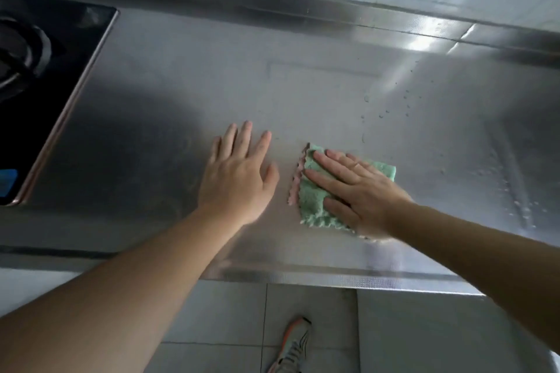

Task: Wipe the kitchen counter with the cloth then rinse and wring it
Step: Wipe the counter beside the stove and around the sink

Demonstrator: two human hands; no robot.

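The right hand (354,191) lies flat with straight fingers pressing on the folded green fleecy cloth with a pink scalloped underside (312,200), so nothing is clasped: the palm simply pins the cloth to the brushed stainless-steel kitchen counter (181,85), which probably spreads pressure for a broad wiping stroke. Just beside the cloth's pink edge, the left hand (239,175) is open too, fingers spread and holding nothing; whether it touches the steel or hovers just over it I cannot tell, though it looks placed as a brace. Beyond the pressing fingers and off to the wrist side, small water droplets (380,115) bead on the metal, likely the next patch to cover. Well away past the left hand sits the black glass gas hob with a copper-coloured rim (45,85). Rinsing and wringing are not yet begun.
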